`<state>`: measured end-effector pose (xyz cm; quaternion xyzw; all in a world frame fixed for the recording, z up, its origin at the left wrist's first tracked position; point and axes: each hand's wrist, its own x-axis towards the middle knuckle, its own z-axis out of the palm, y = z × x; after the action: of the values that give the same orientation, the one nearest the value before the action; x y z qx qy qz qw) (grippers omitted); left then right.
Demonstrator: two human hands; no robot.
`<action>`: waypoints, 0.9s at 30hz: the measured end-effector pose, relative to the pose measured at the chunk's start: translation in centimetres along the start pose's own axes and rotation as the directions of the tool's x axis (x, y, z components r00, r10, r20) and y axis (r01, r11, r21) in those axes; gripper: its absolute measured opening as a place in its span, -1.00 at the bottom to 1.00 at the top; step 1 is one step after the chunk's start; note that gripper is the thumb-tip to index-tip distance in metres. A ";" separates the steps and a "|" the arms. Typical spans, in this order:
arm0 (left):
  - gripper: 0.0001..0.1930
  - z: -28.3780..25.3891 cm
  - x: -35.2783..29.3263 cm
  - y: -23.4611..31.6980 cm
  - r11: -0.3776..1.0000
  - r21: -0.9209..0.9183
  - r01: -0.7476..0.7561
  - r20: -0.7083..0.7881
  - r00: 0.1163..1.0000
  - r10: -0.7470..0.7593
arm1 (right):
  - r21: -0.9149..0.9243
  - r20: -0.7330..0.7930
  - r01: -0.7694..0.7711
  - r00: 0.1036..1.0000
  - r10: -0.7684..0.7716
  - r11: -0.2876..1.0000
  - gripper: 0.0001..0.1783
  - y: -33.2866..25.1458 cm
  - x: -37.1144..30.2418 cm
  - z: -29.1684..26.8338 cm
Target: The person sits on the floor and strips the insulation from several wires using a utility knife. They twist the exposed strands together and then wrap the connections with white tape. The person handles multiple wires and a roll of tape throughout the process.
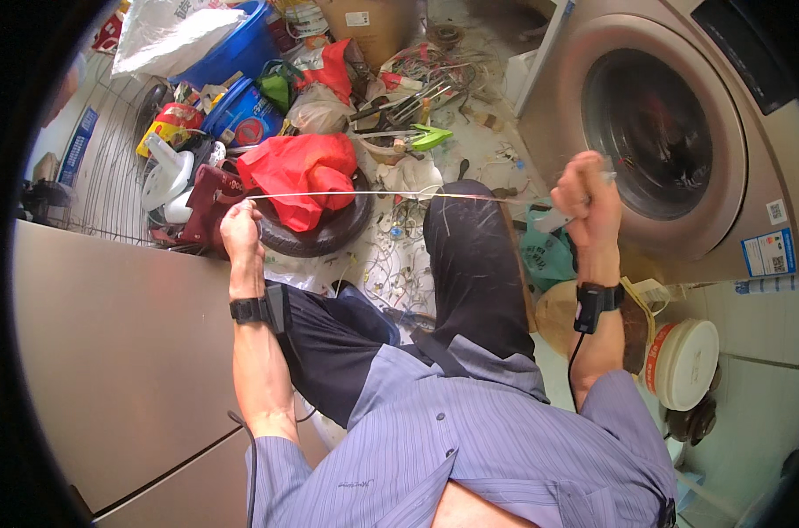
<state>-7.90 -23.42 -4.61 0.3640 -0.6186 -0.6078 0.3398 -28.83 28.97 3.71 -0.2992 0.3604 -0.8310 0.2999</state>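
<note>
A thin white wire (342, 193) stretches nearly level above my knees. My left hand (241, 231) pinches its left end between thumb and fingers. Near the middle it seems to part into two strands, and its right part turns tan and blurs toward my right hand (589, 198). That hand is raised and closed, smeared by motion. A pale, flat, blade-like piece (553, 220) juts from its lower side; its kind is unclear. Whether the wire reaches into the right fist cannot be made out. Below the wire lies a red plastic bag (303, 172) on a black tyre (329, 233).
A front-loading washing machine (655, 123) stands at the right, a metallic cabinet (122, 343) at the left. Wire scraps (382, 286) litter the floor. Blue buckets (241, 114), tools and bags crowd the far left. A white lidded bucket (688, 363) sits at the right.
</note>
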 end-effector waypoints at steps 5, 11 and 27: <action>-0.88 0.2 0.9 2.7 0.937 -0.311 0.161 0.103 0.985 -0.135 | -0.967 0.174 0.180 0.983 0.054 -0.180 -0.63 3.0 -1.1 4.1; -0.75 4.0 -3.1 8.3 0.306 -0.787 0.535 0.590 0.797 0.124 | -0.958 0.049 0.027 0.996 -0.072 -0.285 -0.94 5.8 -1.5 2.9; -0.78 11.8 -19.6 5.3 0.805 0.336 -0.489 0.910 0.389 -0.144 | 0.135 -0.628 -0.066 0.766 0.137 0.989 -0.81 5.2 1.5 3.3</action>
<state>-8.42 -0.52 0.81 -0.0142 -0.8847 -0.4530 -0.1090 -26.02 23.62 1.97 0.0348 0.4120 -0.8834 0.2204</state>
